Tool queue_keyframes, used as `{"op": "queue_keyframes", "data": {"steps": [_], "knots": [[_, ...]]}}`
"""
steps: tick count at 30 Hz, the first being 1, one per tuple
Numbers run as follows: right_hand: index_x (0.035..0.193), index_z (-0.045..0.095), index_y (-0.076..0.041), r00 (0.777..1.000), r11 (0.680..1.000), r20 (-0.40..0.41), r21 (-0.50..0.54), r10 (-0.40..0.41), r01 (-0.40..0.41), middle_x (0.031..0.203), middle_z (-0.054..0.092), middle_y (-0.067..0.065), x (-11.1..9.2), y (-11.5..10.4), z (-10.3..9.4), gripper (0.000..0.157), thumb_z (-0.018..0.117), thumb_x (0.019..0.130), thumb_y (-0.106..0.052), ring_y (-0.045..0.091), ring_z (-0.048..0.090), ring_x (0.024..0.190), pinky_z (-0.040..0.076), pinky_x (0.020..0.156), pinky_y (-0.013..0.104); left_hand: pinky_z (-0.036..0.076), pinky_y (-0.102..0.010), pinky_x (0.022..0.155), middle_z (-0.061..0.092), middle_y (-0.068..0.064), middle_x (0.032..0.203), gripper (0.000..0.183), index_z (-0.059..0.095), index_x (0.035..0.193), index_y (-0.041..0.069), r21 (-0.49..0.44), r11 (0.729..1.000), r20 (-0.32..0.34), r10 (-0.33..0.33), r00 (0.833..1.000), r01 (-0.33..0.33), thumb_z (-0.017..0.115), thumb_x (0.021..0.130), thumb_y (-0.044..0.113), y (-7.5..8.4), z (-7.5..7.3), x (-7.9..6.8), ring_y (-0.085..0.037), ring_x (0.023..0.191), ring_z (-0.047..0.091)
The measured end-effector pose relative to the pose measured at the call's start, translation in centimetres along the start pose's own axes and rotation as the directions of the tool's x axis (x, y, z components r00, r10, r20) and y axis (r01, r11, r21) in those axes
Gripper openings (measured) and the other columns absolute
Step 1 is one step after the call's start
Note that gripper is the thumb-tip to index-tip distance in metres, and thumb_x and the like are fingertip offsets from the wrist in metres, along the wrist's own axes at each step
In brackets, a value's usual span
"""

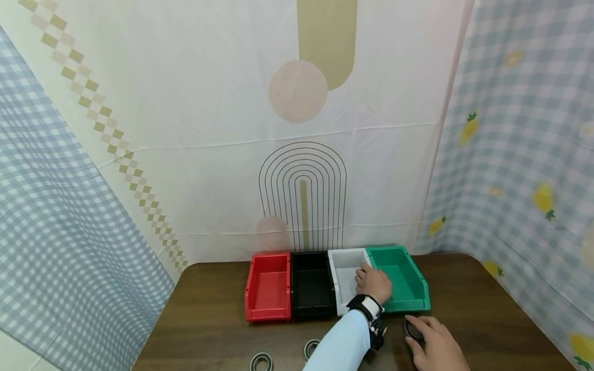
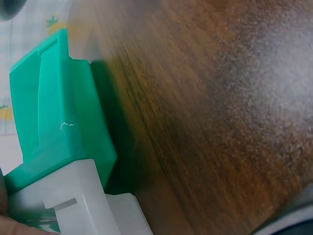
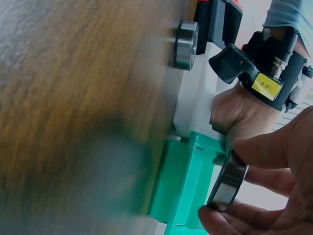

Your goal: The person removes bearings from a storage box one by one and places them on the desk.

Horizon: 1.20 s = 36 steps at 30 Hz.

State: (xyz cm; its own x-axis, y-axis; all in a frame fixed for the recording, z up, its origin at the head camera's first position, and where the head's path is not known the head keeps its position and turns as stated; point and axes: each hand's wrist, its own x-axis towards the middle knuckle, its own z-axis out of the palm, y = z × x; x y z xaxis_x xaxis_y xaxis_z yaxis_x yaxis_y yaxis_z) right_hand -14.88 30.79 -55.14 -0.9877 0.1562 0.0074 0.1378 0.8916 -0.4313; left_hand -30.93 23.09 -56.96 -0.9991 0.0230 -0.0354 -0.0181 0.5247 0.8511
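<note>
My right hand [image 1: 436,342] pinches a ball bearing [image 3: 229,181] by its rim, between thumb and fingers, in front of the green bin [image 1: 400,275]. My left hand [image 1: 375,284] reaches over the wall between the white bin [image 1: 344,275] and the green bin, its fingers toward the white bin's inside. Whether the left fingers hold anything is hidden; only a bit of a finger [image 2: 19,227] shows in the left wrist view. Two more bearings lie on the table, one bearing [image 1: 262,362] at the front and another bearing [image 1: 310,348] partly behind the left sleeve.
A red bin [image 1: 268,288] and a black bin [image 1: 313,286] stand left of the white one, in a row along the table's back edge. The wooden table [image 1: 204,319] meets a hanging cloth behind. Checked cloths hang on both sides.
</note>
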Motion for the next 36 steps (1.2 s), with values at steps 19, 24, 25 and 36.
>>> {"op": "queue_keyframes", "data": {"steps": [19, 24, 25, 36], "knots": [[0.133, 0.07, -0.001, 0.963, 0.997, 0.267, -0.077, 0.033, -0.013, 0.114, 0.07, 0.017, 1.2, 2.5, 2.1, 0.046, 0.082, 0.093, -0.021, 0.035, 0.069, 0.1, 0.058, 0.088, 0.057, 0.046, -0.059, 0.096, 0.05, -0.025, 0.125, 0.037, 0.046, 0.138, -0.004, -0.017, 1.0, 0.018, 0.021, 1.0, -0.021, 0.053, 0.111, 0.021, 0.1, -0.8, -0.6, -0.04, 0.113, 0.05], [0.133, 0.07, -0.001, 0.948, 0.994, 0.314, -0.105, 0.051, -0.019, 0.12, 0.069, 0.021, 1.5, 2.2, 2.1, 0.046, 0.081, 0.094, -0.022, 0.041, 0.069, 0.107, 0.057, 0.093, 0.061, 0.046, -0.061, 0.099, 0.05, -0.027, 0.13, 0.041, 0.044, 0.142, -0.004, -0.019, 1.0, 0.006, 0.014, 1.0, -0.014, 0.051, 0.112, 0.022, -0.3, 0.2, 0.1, -0.041, 0.118, 0.05], [0.133, 0.07, -0.001, 0.946, 0.994, 0.32, -0.112, 0.052, -0.016, 0.12, 0.069, 0.021, 1.5, 2.1, 2.0, 0.047, 0.082, 0.093, -0.023, 0.041, 0.069, 0.107, 0.057, 0.093, 0.06, 0.046, -0.061, 0.1, 0.049, -0.027, 0.132, 0.042, 0.043, 0.143, -0.004, -0.018, 1.0, 0.003, 0.011, 1.0, -0.011, 0.05, 0.112, 0.023, -0.4, 0.4, 0.2, -0.041, 0.119, 0.049], [0.121, 0.074, -0.003, 0.94, 0.997, 0.34, -0.078, 0.024, 0.002, 0.114, 0.069, 0.017, 1.8, 1.8, 1.6, 0.04, 0.089, 0.085, -0.015, 0.039, 0.069, 0.102, 0.057, 0.09, 0.06, 0.045, -0.063, 0.1, 0.05, -0.027, 0.131, 0.042, 0.044, 0.143, -0.005, -0.019, 1.0, -0.012, 0.008, 1.0, -0.008, 0.051, 0.112, 0.022, -0.6, 0.7, 0.3, -0.043, 0.12, 0.05]]}}
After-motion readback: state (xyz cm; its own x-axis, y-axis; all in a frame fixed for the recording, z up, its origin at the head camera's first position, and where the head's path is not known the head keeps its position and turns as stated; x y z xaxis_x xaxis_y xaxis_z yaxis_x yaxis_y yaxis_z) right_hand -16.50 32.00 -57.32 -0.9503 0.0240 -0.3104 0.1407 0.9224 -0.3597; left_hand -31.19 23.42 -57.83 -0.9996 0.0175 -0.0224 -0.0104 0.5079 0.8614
